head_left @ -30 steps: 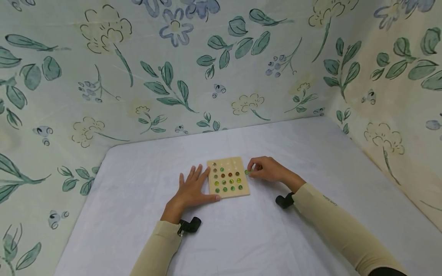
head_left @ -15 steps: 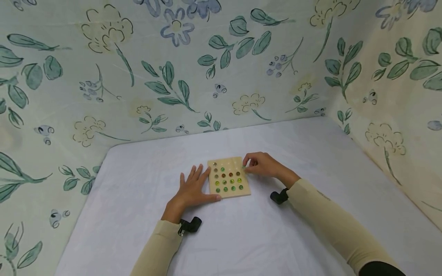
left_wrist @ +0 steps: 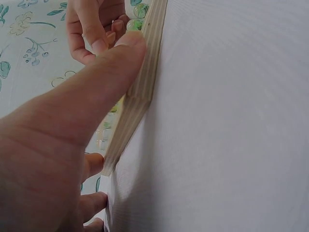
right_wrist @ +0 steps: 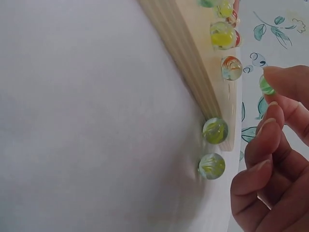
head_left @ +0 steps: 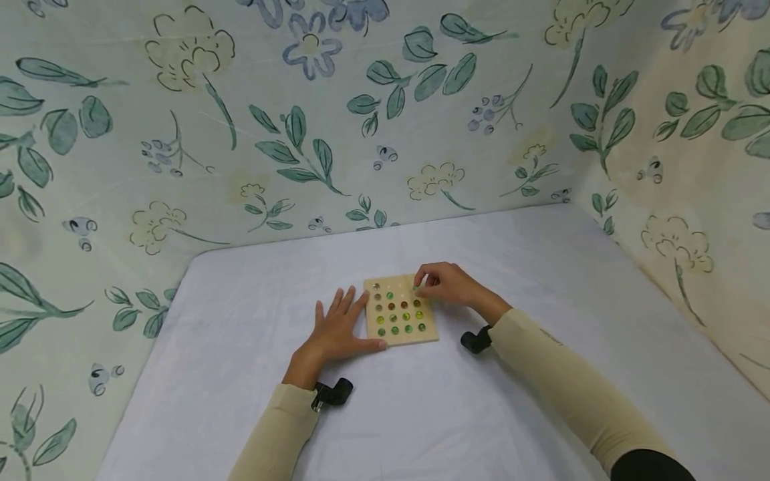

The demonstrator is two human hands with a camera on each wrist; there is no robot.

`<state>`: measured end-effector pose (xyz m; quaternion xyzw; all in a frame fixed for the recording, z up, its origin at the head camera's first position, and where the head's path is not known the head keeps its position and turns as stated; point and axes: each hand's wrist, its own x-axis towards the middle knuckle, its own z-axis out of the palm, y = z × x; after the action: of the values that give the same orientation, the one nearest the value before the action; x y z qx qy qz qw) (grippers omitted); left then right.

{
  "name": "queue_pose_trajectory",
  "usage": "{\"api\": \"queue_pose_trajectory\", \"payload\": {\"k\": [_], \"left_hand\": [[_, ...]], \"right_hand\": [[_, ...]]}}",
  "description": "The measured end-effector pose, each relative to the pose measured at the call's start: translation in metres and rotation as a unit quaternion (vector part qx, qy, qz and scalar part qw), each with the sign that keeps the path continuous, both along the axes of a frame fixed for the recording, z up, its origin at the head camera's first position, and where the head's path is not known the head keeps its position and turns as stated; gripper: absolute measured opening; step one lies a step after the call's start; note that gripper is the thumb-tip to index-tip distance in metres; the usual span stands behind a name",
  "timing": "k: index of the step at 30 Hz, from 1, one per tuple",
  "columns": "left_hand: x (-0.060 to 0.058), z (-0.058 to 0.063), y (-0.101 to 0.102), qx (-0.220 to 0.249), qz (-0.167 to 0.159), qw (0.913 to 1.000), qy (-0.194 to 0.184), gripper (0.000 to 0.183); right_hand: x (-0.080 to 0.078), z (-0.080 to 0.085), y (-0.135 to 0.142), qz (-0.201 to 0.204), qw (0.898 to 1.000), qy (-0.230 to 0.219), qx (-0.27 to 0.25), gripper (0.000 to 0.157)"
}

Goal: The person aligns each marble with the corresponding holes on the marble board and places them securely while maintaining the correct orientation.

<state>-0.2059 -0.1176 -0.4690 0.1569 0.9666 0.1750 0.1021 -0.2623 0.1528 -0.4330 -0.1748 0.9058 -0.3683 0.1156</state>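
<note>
A square wooden board [head_left: 397, 283] with several glass marbles in rows lies on the white cloth. My left hand [head_left: 334, 334] has its fingers spread along the board's left edge. Its thumb [left_wrist: 130, 41] lies against the front edge in the left wrist view. Over the upper right part of the board, my right hand [head_left: 448, 284] pinches a green-swirled marble [right_wrist: 266, 85] between thumb and forefinger, its other fingers curled. Two more green-and-clear marbles [right_wrist: 215, 130] [right_wrist: 212, 166] rest beside the board in the right wrist view; the right hand hides that spot in the head view.
White cloth [head_left: 409, 414] covers the table. Behind and to the right stands a floral fabric backdrop [head_left: 373, 187]. A black wrist camera [head_left: 334, 392] sits on the left wrist, another black camera [head_left: 476, 340] on the right.
My right hand has moved left and slightly away from me, from beside the board to above its upper right part, carrying the green marble. The left hand and board stay put.
</note>
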Motion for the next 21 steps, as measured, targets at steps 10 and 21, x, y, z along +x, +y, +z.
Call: {"api": "queue_pose_trajectory", "payload": {"k": [10,21], "left_hand": [[0.0,0.002,0.001,0.0,0.002,1.0,0.002,0.114],[-0.001,-0.002,0.0,0.0,-0.001,1.0,-0.005,0.114]], "right_hand": [[-0.006,-0.002,-0.008,-0.001,1.0,0.002,-0.004,0.012],[-0.008,-0.005,-0.015,-0.009,1.0,-0.022,-0.007,0.012]]}}
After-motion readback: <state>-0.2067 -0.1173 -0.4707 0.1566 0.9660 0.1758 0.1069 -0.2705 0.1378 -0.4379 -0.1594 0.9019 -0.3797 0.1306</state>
